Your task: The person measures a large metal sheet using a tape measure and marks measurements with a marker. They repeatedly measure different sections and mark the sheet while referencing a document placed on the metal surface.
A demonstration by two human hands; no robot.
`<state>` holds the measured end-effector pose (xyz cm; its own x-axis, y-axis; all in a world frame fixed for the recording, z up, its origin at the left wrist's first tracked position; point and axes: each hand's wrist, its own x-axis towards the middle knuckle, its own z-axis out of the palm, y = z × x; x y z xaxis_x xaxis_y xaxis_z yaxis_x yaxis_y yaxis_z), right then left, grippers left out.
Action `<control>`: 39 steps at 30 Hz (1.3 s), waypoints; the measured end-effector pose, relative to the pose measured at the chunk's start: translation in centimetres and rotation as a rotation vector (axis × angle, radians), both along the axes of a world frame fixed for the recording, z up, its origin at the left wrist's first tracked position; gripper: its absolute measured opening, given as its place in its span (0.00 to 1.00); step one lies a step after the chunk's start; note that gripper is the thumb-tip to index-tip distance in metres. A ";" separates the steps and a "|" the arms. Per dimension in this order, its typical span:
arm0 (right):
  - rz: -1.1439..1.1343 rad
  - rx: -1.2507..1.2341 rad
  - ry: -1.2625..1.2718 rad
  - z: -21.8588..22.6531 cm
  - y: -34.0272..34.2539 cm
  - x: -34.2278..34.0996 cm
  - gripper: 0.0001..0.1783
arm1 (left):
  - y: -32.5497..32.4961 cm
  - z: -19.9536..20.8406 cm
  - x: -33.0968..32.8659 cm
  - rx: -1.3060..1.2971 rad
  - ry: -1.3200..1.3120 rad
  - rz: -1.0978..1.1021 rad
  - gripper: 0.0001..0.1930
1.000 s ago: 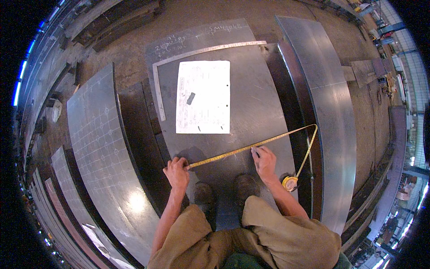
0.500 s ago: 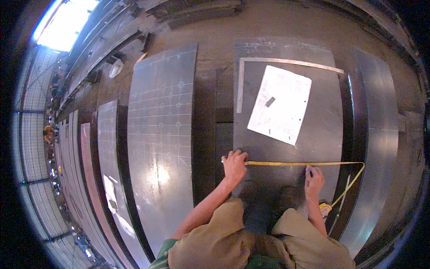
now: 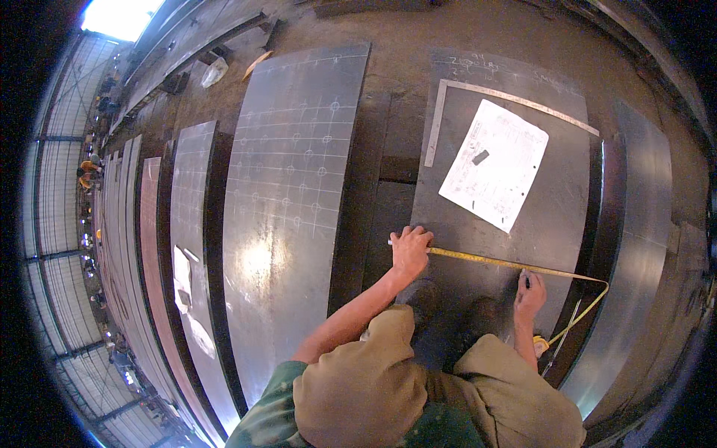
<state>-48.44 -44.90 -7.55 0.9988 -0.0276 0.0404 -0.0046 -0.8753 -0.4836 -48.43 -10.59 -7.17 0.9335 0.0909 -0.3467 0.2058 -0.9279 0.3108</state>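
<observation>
Swung round within the view over the last half second, probably with a turn of the head: left hand point(image 3: 411, 252), central plate point(image 3: 448, 224), yellow tape point(image 3: 478, 259) and right hand point(image 3: 529, 297) alike, without any clear sliding of tape against steel.

At far left, on a narrow plate point(image 3: 193, 172), some white paper point(image 3: 181, 280) along the left edge. Next, a wide plate point(image 3: 287, 187), already marked with pale lines and small circles from the top edge down to about the middle; no lines visible nearer the bottom.

Then, at the left edge of the central plate, left fingers curled down and gripping the tape's end. Near the upper left corner, a metal square point(image 3: 435, 123), with chalk writing point(image 3: 474, 63) above it along the top edge. Within the square's angle, a printed sheet point(image 3: 500, 168) bearing a small dark block point(image 3: 480, 157). Below the sheet, tape stretched across from the left edge and out past the right edge.

Just below the tape, nearer the right edge, right fingers bent close together; impossible to tell whether holding anything. Beside the right forearm, the tape case point(image 3: 539, 345), with the band doubled back to it from a bend near the right-hand plate point(image 3: 650, 201).

Judged so far: writing done, measuring under way; lines and circles apparently lacking on the central plate.
</observation>
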 end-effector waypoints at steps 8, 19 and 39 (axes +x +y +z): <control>0.155 -0.116 -0.115 -1.0 -0.7 -0.4 0.08 | 0.3 0.2 0.1 0.017 -0.041 0.018 0.13; 0.003 0.030 -0.045 0.1 -0.5 0.0 0.10 | -0.3 0.7 0.3 -0.043 -0.069 0.075 0.04; 0.128 -0.032 -0.093 0.8 -0.2 0.3 0.08 | 0.1 0.4 0.0 -0.013 -0.076 0.041 0.05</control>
<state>-48.18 -45.12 -6.74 0.9859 0.1029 0.1321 0.1520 -0.8807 -0.4487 -48.41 -10.53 -6.74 0.9529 0.1252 -0.2762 0.2184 -0.9151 0.3389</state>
